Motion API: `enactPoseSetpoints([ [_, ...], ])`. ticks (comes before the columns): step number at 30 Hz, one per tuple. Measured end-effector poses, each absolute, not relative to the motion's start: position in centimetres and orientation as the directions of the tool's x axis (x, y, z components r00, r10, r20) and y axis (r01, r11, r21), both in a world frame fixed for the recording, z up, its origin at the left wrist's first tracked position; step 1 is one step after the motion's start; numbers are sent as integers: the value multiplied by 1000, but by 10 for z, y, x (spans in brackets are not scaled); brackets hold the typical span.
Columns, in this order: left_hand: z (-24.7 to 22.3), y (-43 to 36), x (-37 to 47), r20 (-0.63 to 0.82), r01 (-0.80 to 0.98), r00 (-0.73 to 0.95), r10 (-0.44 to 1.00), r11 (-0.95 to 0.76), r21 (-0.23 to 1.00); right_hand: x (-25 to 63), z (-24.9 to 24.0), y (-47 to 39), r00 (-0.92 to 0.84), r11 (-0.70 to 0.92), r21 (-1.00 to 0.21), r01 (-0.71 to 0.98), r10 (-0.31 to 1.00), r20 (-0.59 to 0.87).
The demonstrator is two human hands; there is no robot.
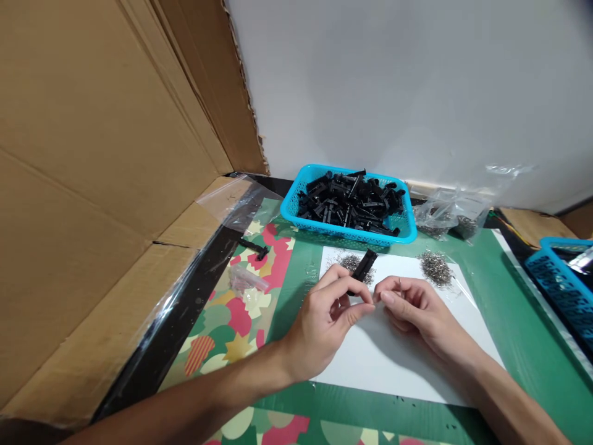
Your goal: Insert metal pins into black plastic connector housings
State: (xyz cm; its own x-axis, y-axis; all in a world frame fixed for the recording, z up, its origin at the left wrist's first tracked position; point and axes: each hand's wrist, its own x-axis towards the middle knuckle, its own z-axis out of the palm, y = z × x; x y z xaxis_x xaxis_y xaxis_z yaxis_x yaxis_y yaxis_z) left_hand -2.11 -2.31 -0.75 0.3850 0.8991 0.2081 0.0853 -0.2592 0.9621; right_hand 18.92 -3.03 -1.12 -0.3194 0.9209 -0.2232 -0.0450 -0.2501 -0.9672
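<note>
My left hand [331,312] is closed around a black plastic part [365,266], whose long end sticks up past the fingers. Its thumb and forefinger tips meet near my right hand [412,309]. The right thumb and forefinger are pinched together, and whatever is between them is too small to make out. Both hands are above a white sheet of paper [393,364]. Just behind the left hand lies a pile of small metal pins [349,262]; another metal pile [435,269] sits at the paper's far right.
A blue basket [347,236] full of black parts stands at the back. Clear bags [456,213] with metal pieces lie right of it. A single black part [254,248] and a small plastic bag [248,281] are at left. Cardboard [92,154] walls the left; another blue basket [556,290] is at right.
</note>
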Motion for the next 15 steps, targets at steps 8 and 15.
enactPoseSetpoints([
  [8, -8, -21, -20, 92, 130, 394, 915, -155, 979, 193, -8, -43, -244, 296, -855, 426, 948, 207],
  [15, -6, -21, -19, 70, 137, 411, 909, -137, 981, 192, -9, -44, -250, 411, -763, 498, 911, 327],
])
